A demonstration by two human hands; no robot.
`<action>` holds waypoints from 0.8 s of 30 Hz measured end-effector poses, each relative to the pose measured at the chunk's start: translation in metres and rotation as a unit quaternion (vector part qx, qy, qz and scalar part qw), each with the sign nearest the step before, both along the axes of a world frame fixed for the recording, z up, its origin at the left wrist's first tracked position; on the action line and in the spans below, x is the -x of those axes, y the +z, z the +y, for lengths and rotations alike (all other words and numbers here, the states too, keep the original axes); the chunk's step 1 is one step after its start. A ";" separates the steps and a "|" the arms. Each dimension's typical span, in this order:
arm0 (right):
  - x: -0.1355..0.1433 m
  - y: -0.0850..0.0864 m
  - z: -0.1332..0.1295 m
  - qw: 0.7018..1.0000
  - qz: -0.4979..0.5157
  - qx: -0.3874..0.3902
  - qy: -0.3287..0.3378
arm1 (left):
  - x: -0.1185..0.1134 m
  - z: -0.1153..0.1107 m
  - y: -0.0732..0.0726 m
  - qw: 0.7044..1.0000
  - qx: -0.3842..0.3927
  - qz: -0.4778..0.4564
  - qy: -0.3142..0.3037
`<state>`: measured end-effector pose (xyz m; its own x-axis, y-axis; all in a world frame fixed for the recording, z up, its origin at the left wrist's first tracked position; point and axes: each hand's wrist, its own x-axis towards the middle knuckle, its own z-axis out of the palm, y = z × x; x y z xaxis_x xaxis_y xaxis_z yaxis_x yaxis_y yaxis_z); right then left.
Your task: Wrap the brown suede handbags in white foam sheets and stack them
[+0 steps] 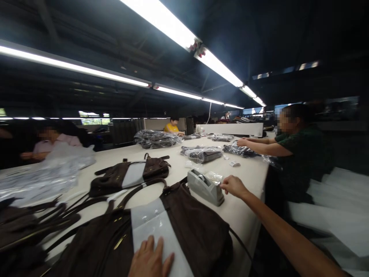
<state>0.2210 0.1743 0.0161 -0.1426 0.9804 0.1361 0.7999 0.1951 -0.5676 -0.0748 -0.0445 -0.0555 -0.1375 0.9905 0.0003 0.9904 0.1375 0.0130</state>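
Observation:
A dark brown handbag point(198, 219) lies on the table in front of me, with a white wrapping sheet point(152, 219) banded round its middle. My left hand point(151, 257) rests flat on that sheet, fingers spread. Behind the bag stands a grey tape dispenser point(204, 188). At its front end my right hand point(235, 186) is closed in a pinch, close to the cutting edge. What the fingertips hold is too small to make out, though clear tape probably lies there.
A second banded brown bag point(115, 177) lies beyond, more brown bags point(20, 231) at left. Clear plastic bags point(46, 173) are heaped on the left. Bagged goods point(201, 154) lie farther up the table point(245, 177). A co-worker point(300, 146) handles one at right, beside white sheets point(340, 207).

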 end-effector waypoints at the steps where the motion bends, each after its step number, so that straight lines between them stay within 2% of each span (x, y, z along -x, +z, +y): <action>1: -0.001 0.000 -0.002 1.000 -0.021 0.000 -0.005 | -0.006 -0.004 0.008 1.000 0.001 -0.011 0.016; 3: -0.003 -0.002 -0.007 0.998 -0.054 0.005 -0.013 | -0.015 -0.011 0.018 0.999 0.003 -0.035 0.037; 5: -0.003 -0.002 -0.017 0.997 -0.074 -0.003 -0.014 | -0.020 -0.013 0.021 0.997 -0.001 -0.057 0.050; 6: 0.000 0.001 -0.024 0.998 -0.068 -0.013 -0.005 | -0.021 -0.014 0.021 0.996 -0.005 -0.065 0.053; 8: 0.015 0.013 -0.042 0.999 0.006 -0.022 0.042 | -0.022 -0.014 0.020 0.995 -0.014 -0.081 0.054; 9: 0.029 0.022 -0.053 0.994 0.067 -0.013 0.084 | -0.022 -0.014 0.021 0.995 -0.019 -0.088 0.053; 11: 0.067 0.039 -0.079 0.962 0.196 0.033 0.188 | -0.023 -0.016 0.022 0.994 -0.032 -0.094 0.051; 14: 0.143 0.050 -0.111 0.913 0.238 0.126 0.306 | -0.025 -0.020 0.026 0.994 -0.041 -0.096 0.040; 16: 0.193 0.042 -0.124 0.897 0.250 0.198 0.304 | -0.026 -0.022 0.027 0.994 -0.041 -0.096 0.031; 19: 0.250 0.016 -0.131 0.901 0.246 0.250 0.257 | -0.027 -0.023 0.028 0.994 -0.041 -0.096 0.025; 21: 0.274 0.000 -0.130 0.908 0.241 0.253 0.229 | -0.027 -0.024 0.028 0.994 -0.044 -0.097 0.029; 24: 0.292 -0.018 -0.126 0.918 0.235 0.258 0.190 | -0.028 -0.026 0.031 0.993 -0.046 -0.099 0.034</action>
